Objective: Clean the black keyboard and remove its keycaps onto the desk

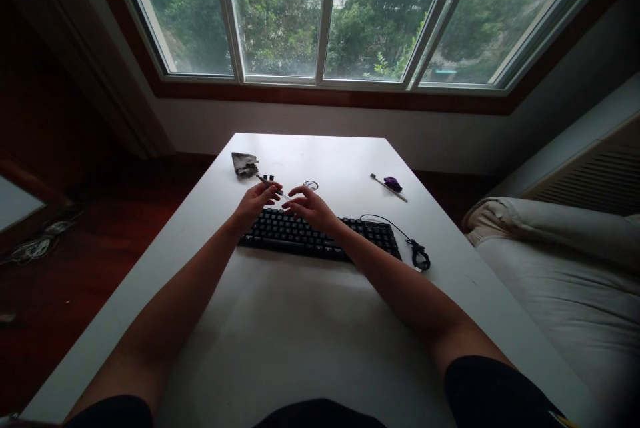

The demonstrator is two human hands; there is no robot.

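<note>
Both hands hover above the far left part of a black keyboard (320, 236) lying on a white table (300, 335). My left hand (256, 203) is closed round a thin stick-like tool (270, 184) that points away to the upper left. My right hand (311, 207) is beside it, fingers bent and loosely apart, its fingertips close to the near end of the tool; whether it touches the tool is unclear. A small wire ring-shaped tool (311, 185) lies on the table just beyond the right hand.
A crumpled grey cloth (245, 164) and two small dark keycaps (269, 178) lie at the far left. A purple-headed brush (390, 185) lies at the far right. The keyboard's coiled cable (417, 253) rests on its right. A cushioned seat (565, 268) adjoins the table's right side.
</note>
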